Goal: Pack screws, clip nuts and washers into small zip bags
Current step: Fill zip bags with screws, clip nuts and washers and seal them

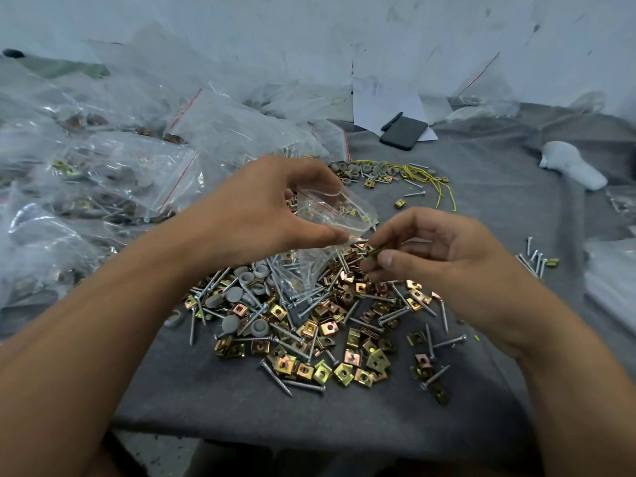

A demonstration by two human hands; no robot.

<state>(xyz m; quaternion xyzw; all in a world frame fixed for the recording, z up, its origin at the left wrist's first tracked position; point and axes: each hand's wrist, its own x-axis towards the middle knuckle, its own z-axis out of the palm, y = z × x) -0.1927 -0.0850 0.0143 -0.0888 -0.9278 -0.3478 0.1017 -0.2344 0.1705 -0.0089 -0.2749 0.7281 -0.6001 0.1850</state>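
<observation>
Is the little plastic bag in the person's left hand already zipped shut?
No, the left hand holds the small zip bag with its mouth gaping open toward the right hand.

A bench (481, 373) covered in grey cloth carries a loose heap of screws (296, 301), brass-coloured clip nuts (344, 370) and grey washers (237, 294) near the middle. Filled zip bags (113, 173) pile up on the left. At the far side lie a black phone (403, 132), a pen (391, 121), white papers (382, 101) and yellow wire (426, 179); a white cap (569, 163) sits far right.
</observation>
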